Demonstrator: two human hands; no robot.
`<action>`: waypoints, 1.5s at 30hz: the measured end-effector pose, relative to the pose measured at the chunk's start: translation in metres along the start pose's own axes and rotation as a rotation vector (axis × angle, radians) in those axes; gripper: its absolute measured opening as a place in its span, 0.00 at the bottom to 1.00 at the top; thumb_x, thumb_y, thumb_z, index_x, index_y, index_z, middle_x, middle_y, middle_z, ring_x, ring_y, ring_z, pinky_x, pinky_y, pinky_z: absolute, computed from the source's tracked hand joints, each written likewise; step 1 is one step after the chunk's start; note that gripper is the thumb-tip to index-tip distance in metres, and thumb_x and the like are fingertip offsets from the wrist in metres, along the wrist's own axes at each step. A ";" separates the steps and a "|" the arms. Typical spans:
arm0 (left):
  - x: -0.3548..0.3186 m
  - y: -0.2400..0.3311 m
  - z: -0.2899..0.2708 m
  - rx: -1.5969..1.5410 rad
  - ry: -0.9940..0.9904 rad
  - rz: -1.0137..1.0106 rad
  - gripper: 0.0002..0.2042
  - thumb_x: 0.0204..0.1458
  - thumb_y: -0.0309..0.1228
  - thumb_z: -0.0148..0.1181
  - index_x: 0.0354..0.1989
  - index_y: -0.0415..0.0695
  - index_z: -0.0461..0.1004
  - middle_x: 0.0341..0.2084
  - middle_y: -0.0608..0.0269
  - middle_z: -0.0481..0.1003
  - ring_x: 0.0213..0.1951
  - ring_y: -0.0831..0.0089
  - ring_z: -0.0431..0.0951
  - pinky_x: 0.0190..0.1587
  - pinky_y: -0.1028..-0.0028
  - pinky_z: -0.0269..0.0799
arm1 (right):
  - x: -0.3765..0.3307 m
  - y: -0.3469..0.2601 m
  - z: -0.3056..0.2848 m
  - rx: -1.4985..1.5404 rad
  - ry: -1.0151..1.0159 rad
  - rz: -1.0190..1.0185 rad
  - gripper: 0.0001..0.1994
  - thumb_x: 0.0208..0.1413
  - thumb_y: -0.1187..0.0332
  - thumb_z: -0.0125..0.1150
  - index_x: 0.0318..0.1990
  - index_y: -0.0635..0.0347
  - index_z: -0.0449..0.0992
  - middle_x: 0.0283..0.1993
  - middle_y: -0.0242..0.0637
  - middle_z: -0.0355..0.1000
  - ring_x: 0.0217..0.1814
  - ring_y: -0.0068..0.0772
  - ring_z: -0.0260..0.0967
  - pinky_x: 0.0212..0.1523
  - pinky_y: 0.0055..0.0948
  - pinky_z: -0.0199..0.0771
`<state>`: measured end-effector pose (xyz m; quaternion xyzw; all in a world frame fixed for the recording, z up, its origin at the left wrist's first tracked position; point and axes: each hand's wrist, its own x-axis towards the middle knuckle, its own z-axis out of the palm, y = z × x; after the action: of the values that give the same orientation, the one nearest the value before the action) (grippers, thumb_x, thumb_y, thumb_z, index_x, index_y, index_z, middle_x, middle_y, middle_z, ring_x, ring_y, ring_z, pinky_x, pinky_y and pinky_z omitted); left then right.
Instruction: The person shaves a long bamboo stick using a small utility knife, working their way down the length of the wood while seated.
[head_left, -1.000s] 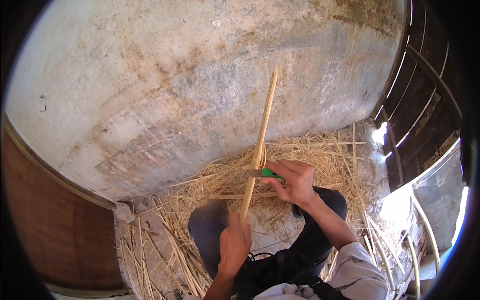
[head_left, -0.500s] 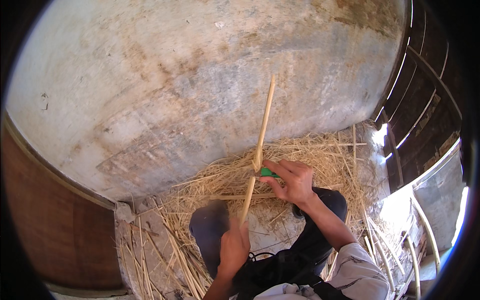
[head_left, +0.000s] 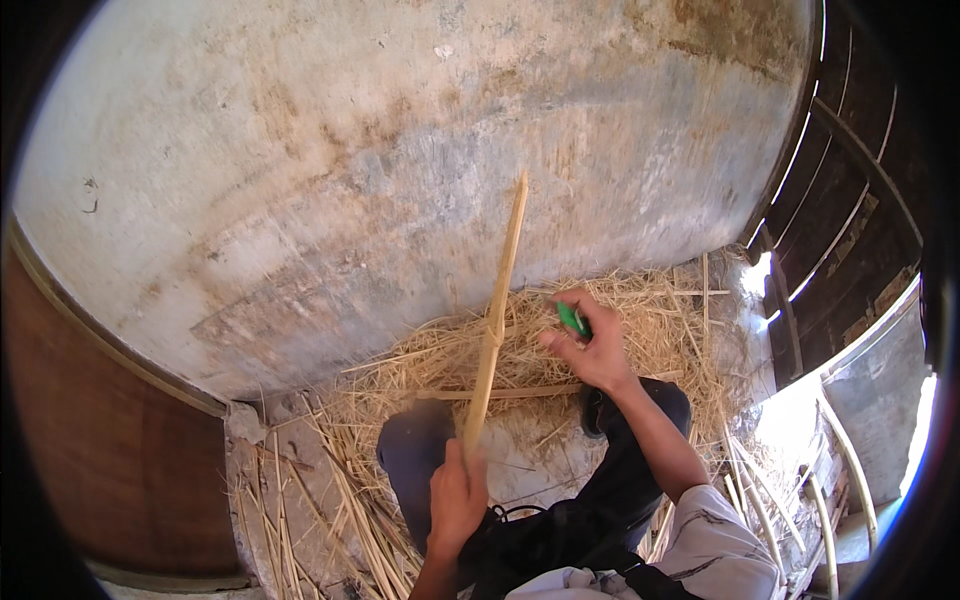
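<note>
A long, pale strip of split bamboo (head_left: 494,335) stands up and away from me, with a joint at mid-length and a narrow far tip in front of the wall. Its near end is closed in my left hand (head_left: 458,500), above my left thigh. My right hand (head_left: 598,350) grips a small green-handled knife (head_left: 573,319), to the right of the bamboo strip and apart from it. Motion smears the knife, and its blade cannot be made out.
Shavings (head_left: 640,330) lie heaped on the floor along the stained wall (head_left: 400,180). Several thin strips (head_left: 360,510) are at the lower left, and longer poles (head_left: 828,520) at the right. A brown panel (head_left: 120,440) stands at far left. My knees flank the work.
My right hand and the knife have come off the bamboo strip, moving right and slightly up. The strip's far tip has swung left and dropped a little; my left hand still grips its near end.
</note>
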<state>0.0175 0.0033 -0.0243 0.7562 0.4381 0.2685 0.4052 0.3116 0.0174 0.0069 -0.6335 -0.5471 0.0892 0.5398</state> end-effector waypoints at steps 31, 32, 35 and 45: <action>0.005 0.013 0.016 0.021 -0.070 0.034 0.13 0.72 0.35 0.56 0.44 0.35 0.67 0.22 0.36 0.74 0.28 0.34 0.79 0.30 0.46 0.71 | -0.003 0.006 0.016 0.146 -0.063 -0.241 0.07 0.58 0.74 0.75 0.40 0.62 0.81 0.37 0.36 0.76 0.34 0.31 0.74 0.35 0.28 0.72; 0.005 0.013 0.015 0.011 -0.080 0.025 0.13 0.72 0.35 0.56 0.44 0.35 0.67 0.21 0.36 0.74 0.28 0.34 0.78 0.30 0.46 0.70 | -0.003 0.005 0.015 0.191 -0.088 -0.194 0.06 0.59 0.74 0.74 0.40 0.62 0.80 0.36 0.35 0.75 0.33 0.28 0.72 0.35 0.27 0.70; 0.005 0.015 0.013 -0.019 -0.104 0.008 0.13 0.72 0.35 0.57 0.44 0.35 0.66 0.21 0.37 0.74 0.27 0.34 0.78 0.30 0.47 0.70 | -0.006 0.004 0.012 0.359 -0.149 -0.044 0.05 0.62 0.74 0.71 0.40 0.62 0.79 0.36 0.31 0.75 0.31 0.21 0.66 0.33 0.24 0.64; 0.006 0.007 0.014 -0.138 -0.170 -0.055 0.11 0.73 0.33 0.52 0.49 0.36 0.70 0.24 0.51 0.72 0.28 0.60 0.73 0.32 0.62 0.68 | -0.001 0.006 0.005 0.672 -0.001 0.187 0.06 0.69 0.67 0.64 0.42 0.58 0.78 0.41 0.31 0.81 0.23 0.11 0.55 0.25 0.21 0.56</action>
<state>0.0340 0.0011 -0.0251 0.7343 0.4032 0.2217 0.4991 0.3114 0.0203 -0.0003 -0.4676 -0.4270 0.3136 0.7076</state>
